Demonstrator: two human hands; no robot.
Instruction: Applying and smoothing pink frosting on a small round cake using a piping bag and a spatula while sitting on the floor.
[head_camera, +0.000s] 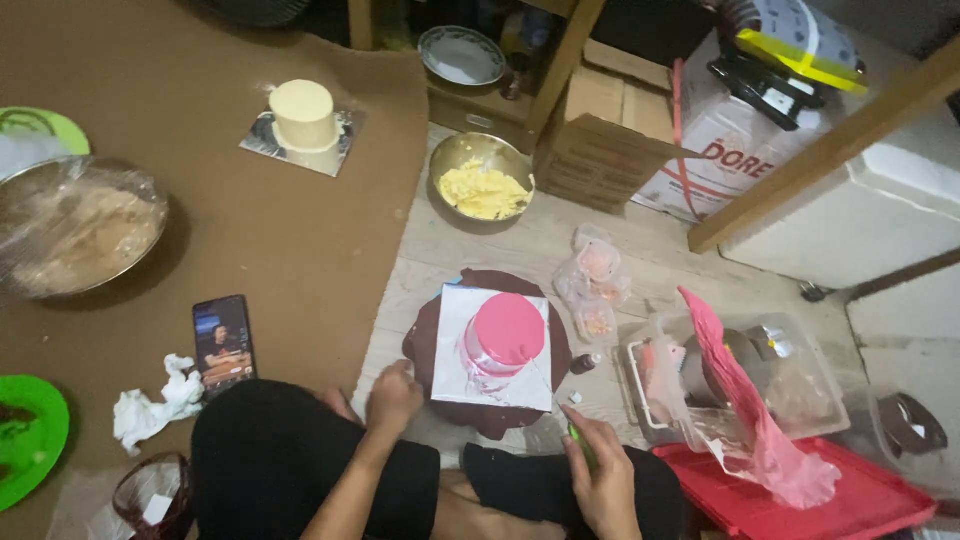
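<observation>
While the person sits on the floor with knees drawn in, the left hand (392, 395) rests loosely curled, fingers bent and holding nothing that can be made out, at the near-left edge of a dark brown turntable (425, 345). On that turntable lies a white square board (460, 360), and on the board stands a small round cake coated in pink icing (508, 332), upright and roughly in the middle of the board. The right hand (603, 478) is lower and to the right, just beside the turntable's near edge, its fingers closed around a small green object (582, 446) whose kind cannot be told. Beyond the cake, a metal bowl of pale yellow cream (482, 185) sits on the pale wooden floor. Farther left, on a brown mat (250, 230), a second small cake iced in cream colour (303, 115) stands on a silver board. A large metal bowl covered with clear film (72, 230) lies at the left edge, and a phone with a lit screen (223, 343) lies near the person's left knee, with a crumpled white tissue (150, 405) just beside it. To the right of the pink cake are small clear bags of sprinkles (595, 285), a clear plastic box (800, 385) and a pink piping bag (745, 405) draped over it above a red tray (800, 500).
</observation>
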